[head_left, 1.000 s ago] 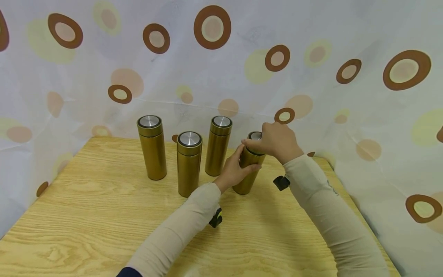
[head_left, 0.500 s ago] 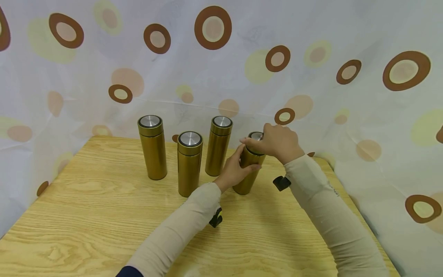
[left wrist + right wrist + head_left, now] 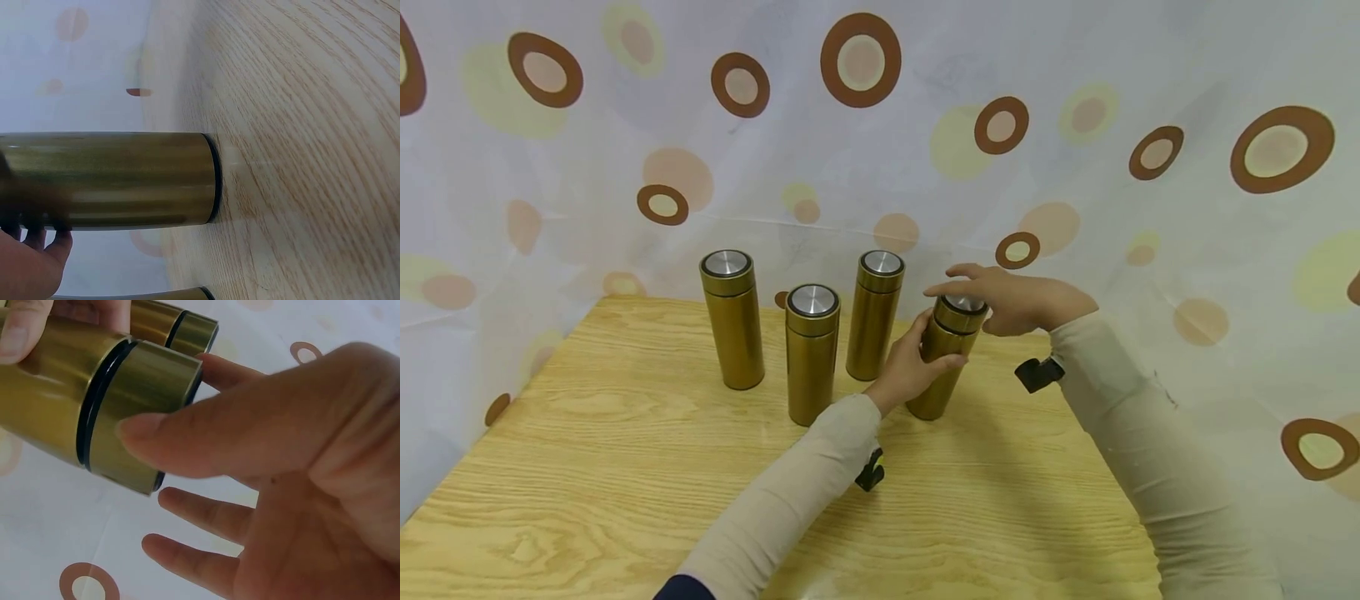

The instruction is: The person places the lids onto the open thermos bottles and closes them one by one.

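Note:
My left hand (image 3: 907,372) grips the body of a gold thermos bottle (image 3: 951,343) that stands on the table at the right of the group. In the left wrist view its fingers (image 3: 47,247) curl behind the gold wall, and the dark base ring meets the wood. Over the silver-topped lid (image 3: 958,321), my right hand (image 3: 1018,298) has its fingers spread and fairly straight. From the right wrist, the thumb (image 3: 169,444) overlaps the lid's side while the other fingers extend past its top. A dark ring (image 3: 100,403) shows between lid and body.
Three more gold thermos bottles stand upright with lids on: one far left (image 3: 732,333), one front middle (image 3: 812,358) and one behind (image 3: 876,317). The wood-grain table (image 3: 587,467) backs onto a dotted curtain (image 3: 775,167).
My right hand has loosened from the lid, its fingers unfolding, and its wrist has swung right. The left hand keeps the same hold on the bottle.

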`<state>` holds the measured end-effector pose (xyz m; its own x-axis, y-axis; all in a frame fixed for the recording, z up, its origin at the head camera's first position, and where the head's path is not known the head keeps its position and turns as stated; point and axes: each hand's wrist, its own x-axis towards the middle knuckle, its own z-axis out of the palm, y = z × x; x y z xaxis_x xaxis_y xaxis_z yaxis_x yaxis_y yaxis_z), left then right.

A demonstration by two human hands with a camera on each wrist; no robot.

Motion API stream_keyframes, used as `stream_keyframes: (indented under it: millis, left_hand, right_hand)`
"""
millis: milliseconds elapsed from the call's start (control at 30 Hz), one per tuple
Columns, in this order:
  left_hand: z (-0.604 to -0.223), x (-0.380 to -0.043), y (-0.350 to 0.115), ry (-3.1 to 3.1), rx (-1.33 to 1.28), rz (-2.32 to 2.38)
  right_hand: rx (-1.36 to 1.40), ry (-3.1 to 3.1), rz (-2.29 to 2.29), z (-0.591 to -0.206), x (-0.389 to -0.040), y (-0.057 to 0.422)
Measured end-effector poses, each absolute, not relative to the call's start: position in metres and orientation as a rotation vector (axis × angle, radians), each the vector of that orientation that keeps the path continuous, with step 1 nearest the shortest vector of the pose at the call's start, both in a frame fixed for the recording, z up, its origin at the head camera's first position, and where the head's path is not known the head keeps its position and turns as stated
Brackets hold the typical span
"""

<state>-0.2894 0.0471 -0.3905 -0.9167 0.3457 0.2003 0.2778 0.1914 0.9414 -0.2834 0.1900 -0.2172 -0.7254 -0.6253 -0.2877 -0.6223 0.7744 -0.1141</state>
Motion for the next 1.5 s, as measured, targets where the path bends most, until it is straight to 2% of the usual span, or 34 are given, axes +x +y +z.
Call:
stream_keyframes:
  millis: [233,1500]
  left_hand:
    - [-0.3901,-0.2883,0.0459,2.356,0.628,1.877]
    - [-0.3916,-0.2888,0.0468,2.377,0.646,1.882]
  right_hand:
    - [-1.049,2.679,-0.029,-0.2205,-0.289,0.1899]
    - [-0.744,2.74,0.069,-0.2225,-0.2829,0.1802]
